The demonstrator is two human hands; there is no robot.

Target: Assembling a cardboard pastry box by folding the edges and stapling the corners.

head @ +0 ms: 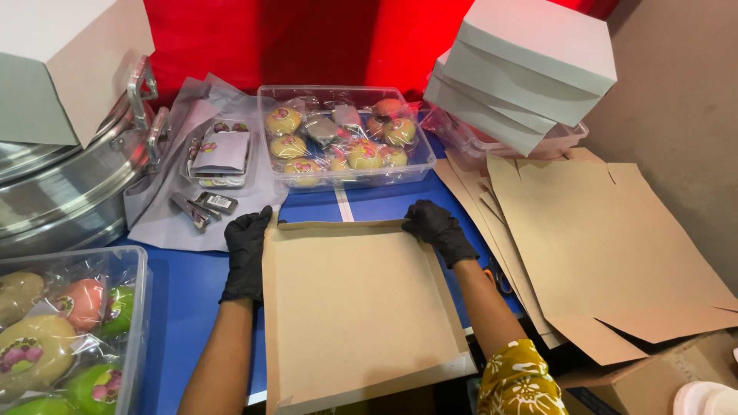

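A flat brown cardboard box blank [354, 307] lies on the blue table [188, 284] in front of me, its far flap folded up. My left hand [246, 253], in a black glove, grips the blank's left far corner. My right hand [437, 229], also gloved in black, holds the right far corner. Both hands press the raised edges of the cardboard.
A clear tray of wrapped round pastries [346, 138] sits behind the blank. A stack of flat cardboard blanks [607, 246] lies at the right, under white boxes [523, 69]. A clear bin of coloured wrapped pastries [61, 330] is at the left, below metal steamers [69, 184]. Small packets [219, 154] lie on grey plastic.
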